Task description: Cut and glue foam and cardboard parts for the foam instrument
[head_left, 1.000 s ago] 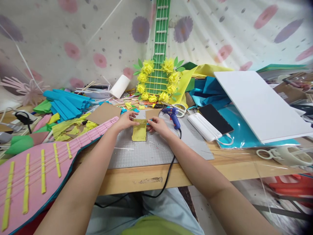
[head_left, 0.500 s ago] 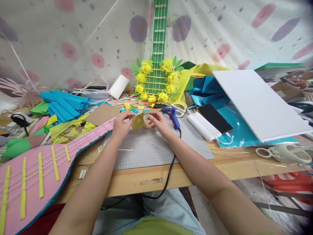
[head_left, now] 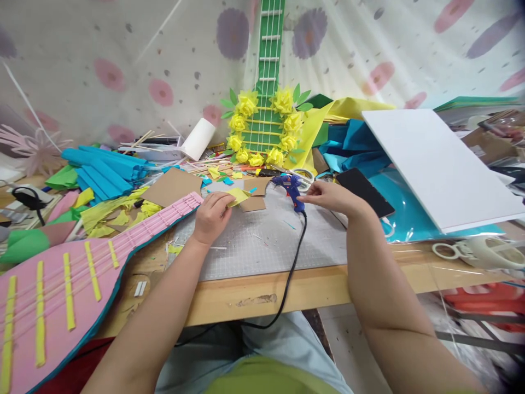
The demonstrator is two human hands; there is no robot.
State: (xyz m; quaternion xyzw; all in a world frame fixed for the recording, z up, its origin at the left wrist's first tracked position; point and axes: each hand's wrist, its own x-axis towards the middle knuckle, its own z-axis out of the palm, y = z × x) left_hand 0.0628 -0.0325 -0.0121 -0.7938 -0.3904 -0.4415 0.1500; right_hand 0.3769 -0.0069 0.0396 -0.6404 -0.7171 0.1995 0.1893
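My left hand (head_left: 213, 217) is closed, pinching a small piece of yellow paper (head_left: 239, 196) above the grey cutting mat (head_left: 262, 251). A blue hot glue gun (head_left: 292, 191) lies on the mat's far right part, its black cord running down over the table edge. At its handle is my right hand (head_left: 326, 196), thumb tip touching and fingers apart, not wrapped round it. Brown cardboard pieces (head_left: 253, 204) lie beneath and beyond the yellow paper. White-handled scissors (head_left: 305, 179) rest just behind the glue gun.
A pink paper guitar (head_left: 61, 284) stretches along the left side. A green guitar with yellow flowers (head_left: 262, 128) stands at the back. Blue crepe paper (head_left: 106, 169) and scraps pile up left. A black phone (head_left: 363, 191), white board (head_left: 438, 164) and tape dispenser (head_left: 479, 254) lie right.
My right hand has left the yellow paper and moved right to the glue gun's handle. The paper stays in my left hand, now tilted flatter. The view has shifted slightly.
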